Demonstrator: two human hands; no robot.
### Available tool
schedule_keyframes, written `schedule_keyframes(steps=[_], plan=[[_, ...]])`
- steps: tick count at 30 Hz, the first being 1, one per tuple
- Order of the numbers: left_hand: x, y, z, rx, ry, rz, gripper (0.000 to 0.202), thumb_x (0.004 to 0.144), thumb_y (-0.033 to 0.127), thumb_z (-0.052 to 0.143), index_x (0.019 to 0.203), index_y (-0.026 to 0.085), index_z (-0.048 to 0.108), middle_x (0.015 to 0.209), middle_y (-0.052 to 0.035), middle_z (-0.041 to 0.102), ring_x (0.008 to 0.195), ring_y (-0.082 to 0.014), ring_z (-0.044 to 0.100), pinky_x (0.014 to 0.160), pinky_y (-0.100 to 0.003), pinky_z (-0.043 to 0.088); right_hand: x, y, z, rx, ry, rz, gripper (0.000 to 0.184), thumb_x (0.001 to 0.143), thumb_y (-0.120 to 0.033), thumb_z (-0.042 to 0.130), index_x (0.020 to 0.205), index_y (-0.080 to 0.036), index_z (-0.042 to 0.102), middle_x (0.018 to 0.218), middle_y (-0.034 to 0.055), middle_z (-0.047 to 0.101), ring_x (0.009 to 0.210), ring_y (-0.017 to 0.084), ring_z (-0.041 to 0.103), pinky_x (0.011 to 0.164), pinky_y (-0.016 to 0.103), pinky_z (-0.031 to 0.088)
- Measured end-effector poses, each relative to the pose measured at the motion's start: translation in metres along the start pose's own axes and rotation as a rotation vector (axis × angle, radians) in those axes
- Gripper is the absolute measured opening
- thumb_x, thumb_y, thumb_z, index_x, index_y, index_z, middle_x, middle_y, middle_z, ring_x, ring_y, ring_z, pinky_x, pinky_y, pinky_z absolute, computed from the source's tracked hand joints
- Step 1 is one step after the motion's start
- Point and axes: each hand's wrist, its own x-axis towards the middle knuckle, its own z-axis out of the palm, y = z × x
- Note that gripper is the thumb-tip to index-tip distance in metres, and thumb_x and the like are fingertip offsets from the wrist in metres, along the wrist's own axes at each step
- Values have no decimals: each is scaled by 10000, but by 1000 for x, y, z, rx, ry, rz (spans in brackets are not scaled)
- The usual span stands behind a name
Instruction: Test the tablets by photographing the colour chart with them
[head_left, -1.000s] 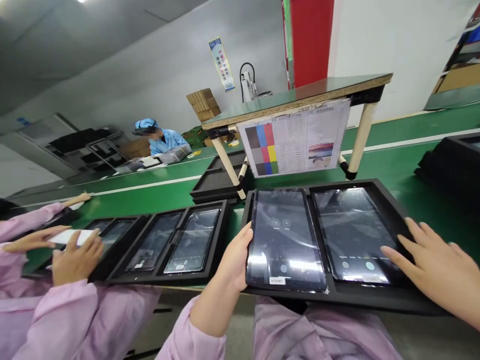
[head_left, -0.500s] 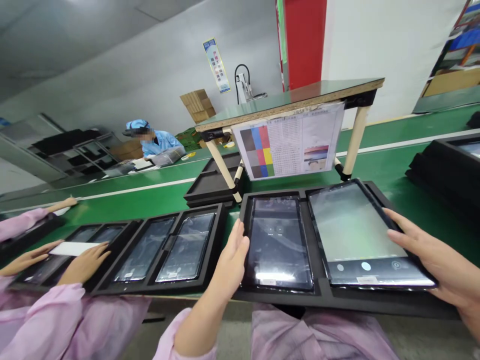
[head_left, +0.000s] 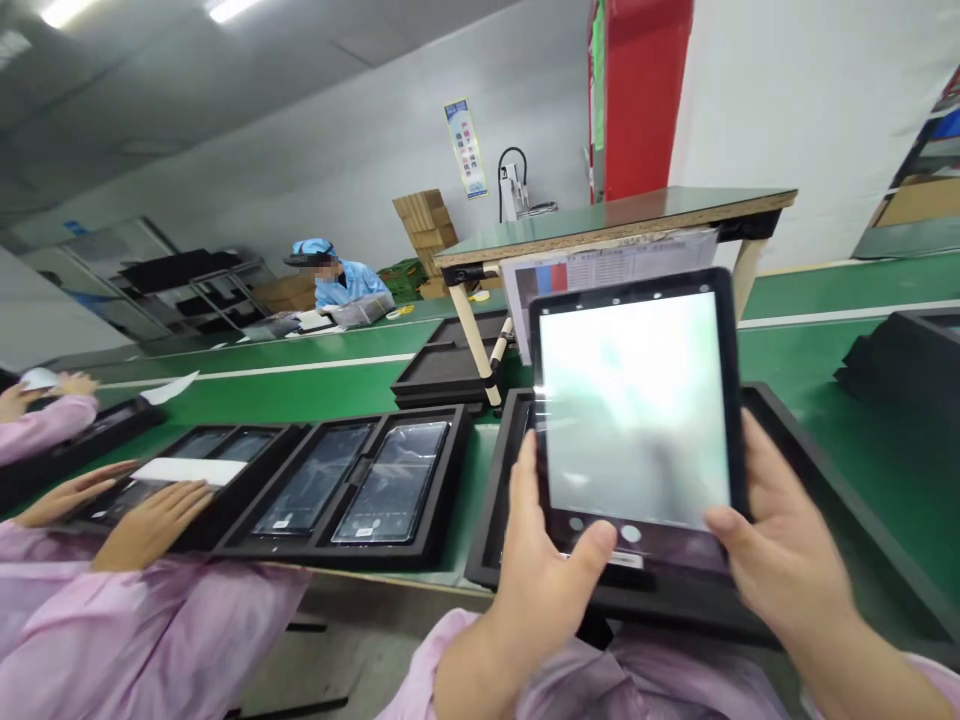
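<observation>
A tablet (head_left: 637, 410) with a bright, whitish-green screen is held up and tilted toward me, above a black foam tray (head_left: 817, 500). My left hand (head_left: 551, 570) grips its lower left edge, thumb across the bottom bezel. On the opposite side my right hand (head_left: 780, 530) is closed around the lower right edge, with the thumb on the front. Round icons and a small white label show near the bottom of the screen. The tablet covers most of the tray's left compartment, so what lies there is largely hidden.
Left of me, a second foam tray (head_left: 442, 540) holds two dark tablets. A co-worker's hands (head_left: 154, 520) rest by a white strip (head_left: 193, 471) over another tray. Behind stand a raised shelf (head_left: 615, 225) and stacked empty trays (head_left: 450, 360). More black trays (head_left: 900, 365) are at right.
The lit tablet has been lifted out of the tray's right compartment and raised upright, leftward. My left hand has moved from the tray's left side onto the tablet.
</observation>
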Motion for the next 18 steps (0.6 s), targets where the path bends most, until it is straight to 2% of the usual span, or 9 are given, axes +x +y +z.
schedule_keyframes(steps=[2,4,7,11,14,18], plan=[[0,-3,-4,171,132,104,967,744,445,839,1554,241,351,1590,-167,392,1484,-369,356,1224,-516,292,2,16,17,156,-76,52,724,835,-717,669,1400,-283,543,1454,86,548,1374,297,491,1148,454,444],[-1,-8,-9,350,177,170,992,734,441,839,1557,235,324,1558,-178,400,1473,-381,358,1209,-541,304,6,27,23,282,-101,189,630,890,-738,576,1297,-260,618,1354,96,627,1341,302,526,1121,487,474],[-6,-14,-11,564,214,225,1097,678,421,863,1570,211,259,1476,-194,435,1424,-403,402,1151,-573,375,12,34,23,348,-73,299,586,845,-741,632,1142,-239,692,1215,93,700,1295,315,567,1085,498,512],[-10,-19,-4,702,241,203,1189,636,373,861,1586,203,167,1419,-200,438,1354,-406,459,1054,-574,470,15,32,21,331,-43,299,590,762,-777,698,1013,-244,724,1144,79,726,1234,313,614,1063,475,535],[-9,-20,0,703,238,156,1184,642,383,849,1584,202,156,1404,-204,431,1327,-405,476,1010,-576,500,16,30,22,288,-48,263,560,781,-787,669,955,-259,726,1130,68,731,1211,298,631,1041,452,555],[-8,-22,-1,709,264,163,1181,648,397,839,1587,201,149,1395,-200,424,1323,-403,477,1008,-588,501,15,31,25,297,-77,232,555,826,-777,629,981,-252,718,1135,63,730,1213,296,630,1028,482,561]])
